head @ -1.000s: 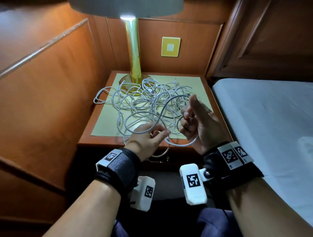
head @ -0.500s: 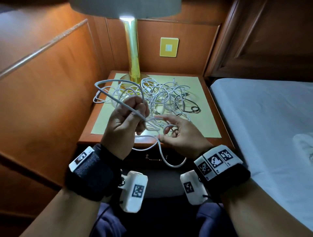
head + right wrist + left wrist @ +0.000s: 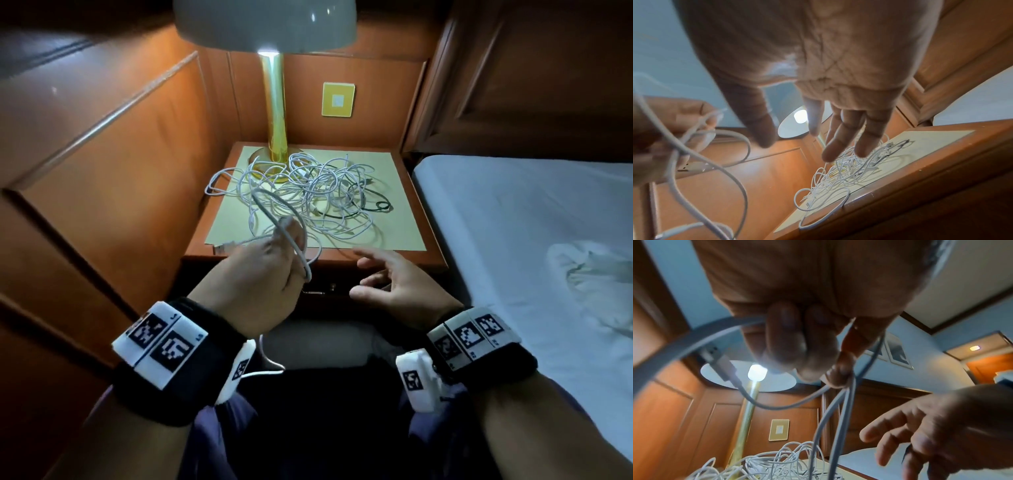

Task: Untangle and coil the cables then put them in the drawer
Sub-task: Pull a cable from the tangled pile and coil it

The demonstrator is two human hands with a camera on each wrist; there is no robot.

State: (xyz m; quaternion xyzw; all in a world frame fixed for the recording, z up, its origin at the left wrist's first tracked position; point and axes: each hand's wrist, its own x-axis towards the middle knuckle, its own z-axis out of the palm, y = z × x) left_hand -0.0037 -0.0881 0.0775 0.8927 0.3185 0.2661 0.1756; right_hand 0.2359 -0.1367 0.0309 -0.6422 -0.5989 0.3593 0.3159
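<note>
A tangle of white cables (image 3: 318, 192) lies on the nightstand top (image 3: 404, 236), with a black cable (image 3: 371, 209) at its right side. My left hand (image 3: 287, 246) is raised in front of the nightstand and grips loops of one white cable (image 3: 270, 209). That cable's USB plug (image 3: 224, 247) sticks out to the left, and the plug (image 3: 717, 363) also shows in the left wrist view. My right hand (image 3: 363, 274) hovers open beside it, fingers (image 3: 838, 138) spread, holding nothing. The drawer front (image 3: 342, 284) under the top is shut.
A brass lamp (image 3: 274, 120) stands at the back of the nightstand, its base partly under the tangle. Wooden wall panels close in the left and back. A bed with a white sheet (image 3: 520, 240) lies at the right. My knees are below the drawer.
My right hand has let go of the cable and opened. My left hand has moved down and toward me, still gripping the cable loops.
</note>
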